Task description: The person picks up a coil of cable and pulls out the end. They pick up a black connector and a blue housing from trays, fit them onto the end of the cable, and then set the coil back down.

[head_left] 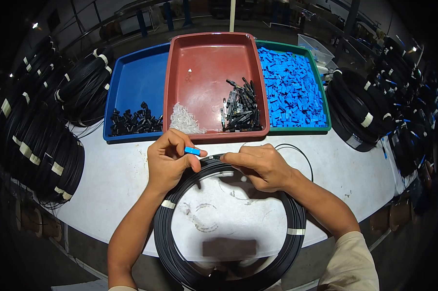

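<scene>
My left hand (166, 162) is closed, with a small blue plastic connector piece (192, 151) held at its fingertips. Facing it, my right hand (260, 165) is pinched around the end of a thin black cable; the fingers hide most of that end. A small pale tip (210, 157) shows between the two hands. Beneath both hands lies a large coil of black cable (164, 237), bound with white tape (296, 232). A loose loop of cable (306, 157) curves out behind my right wrist.
A blue tray (136, 72) and a red tray (214, 58) hold black parts, the red one also clear pieces (184, 119). Blue pieces (291, 89) fill a green tray (325, 106). Cable coils (34, 155) (357, 111) flank the white table (107, 194).
</scene>
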Demonstrator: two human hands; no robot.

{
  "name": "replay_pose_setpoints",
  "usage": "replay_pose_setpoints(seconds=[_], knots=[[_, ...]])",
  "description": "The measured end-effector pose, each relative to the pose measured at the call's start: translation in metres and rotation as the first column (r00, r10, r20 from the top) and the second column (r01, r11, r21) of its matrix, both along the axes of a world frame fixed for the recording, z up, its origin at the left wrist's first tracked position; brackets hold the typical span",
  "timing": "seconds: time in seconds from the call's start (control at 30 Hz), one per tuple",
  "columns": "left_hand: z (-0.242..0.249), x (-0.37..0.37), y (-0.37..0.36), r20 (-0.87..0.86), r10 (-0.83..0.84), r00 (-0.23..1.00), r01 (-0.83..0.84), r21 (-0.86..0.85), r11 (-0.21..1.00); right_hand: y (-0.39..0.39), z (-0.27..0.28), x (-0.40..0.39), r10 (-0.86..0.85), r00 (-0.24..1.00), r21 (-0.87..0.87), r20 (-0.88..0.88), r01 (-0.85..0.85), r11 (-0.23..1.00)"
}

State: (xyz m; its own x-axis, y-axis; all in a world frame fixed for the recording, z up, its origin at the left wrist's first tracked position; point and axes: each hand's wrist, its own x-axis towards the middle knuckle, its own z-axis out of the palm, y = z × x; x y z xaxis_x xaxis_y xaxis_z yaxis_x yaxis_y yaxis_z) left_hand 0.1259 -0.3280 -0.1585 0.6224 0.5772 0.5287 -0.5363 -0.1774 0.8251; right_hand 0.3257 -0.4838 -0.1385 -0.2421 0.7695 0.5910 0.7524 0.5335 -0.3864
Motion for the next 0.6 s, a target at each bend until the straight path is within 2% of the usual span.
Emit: replay_pose_setpoints(seconds=[0.03,0.13,0.27,0.33,0.47,0.53,0.6], knots=[[-0.0015,-0.0003,0.0018,-0.005,0.02,1.0,-0.019,0.068,0.998,-0.0002,0.0006,-0.0001,-0.004,1.0,-0.004,0.009,0.004,1.0],[0.0032,-0.0019,-0.0032,-0.076,0.081,0.994,-0.079,0.037,0.996,0.0001,-0.0008,-0.0004,-0.022,1.0,0.0,-0.008,0.022,1.0],[0.0026,-0.0048,-0.0013,-0.055,0.058,0.997,-0.053,0.091,0.994,0.0001,0.0002,-0.0003,-0.071,0.997,0.028,0.018,0.07,0.997],[0.0044,-0.0069,0.0002,-0.068,0.094,0.993,-0.078,0.204,0.976,0.0007,0.0,0.0004,-0.107,0.993,0.075,0.045,0.103,0.992],[0.004,-0.0059,-0.002,-0.05,0.068,0.996,-0.06,0.14,0.988,0.0004,0.002,-0.0008,-0.143,0.989,0.058,0.046,0.14,0.988],[0.0057,-0.0033,-0.0053,-0.064,0.053,0.997,-0.053,0.004,0.999,0.002,0.0031,-0.002,-0.119,0.993,0.12,0.002,0.118,0.986],[0.0054,-0.0017,-0.0062,-0.075,0.057,0.996,-0.057,-0.003,0.998,0.0041,-0.0013,-0.0012,-0.133,0.991,0.137,0.002,0.132,0.982]])
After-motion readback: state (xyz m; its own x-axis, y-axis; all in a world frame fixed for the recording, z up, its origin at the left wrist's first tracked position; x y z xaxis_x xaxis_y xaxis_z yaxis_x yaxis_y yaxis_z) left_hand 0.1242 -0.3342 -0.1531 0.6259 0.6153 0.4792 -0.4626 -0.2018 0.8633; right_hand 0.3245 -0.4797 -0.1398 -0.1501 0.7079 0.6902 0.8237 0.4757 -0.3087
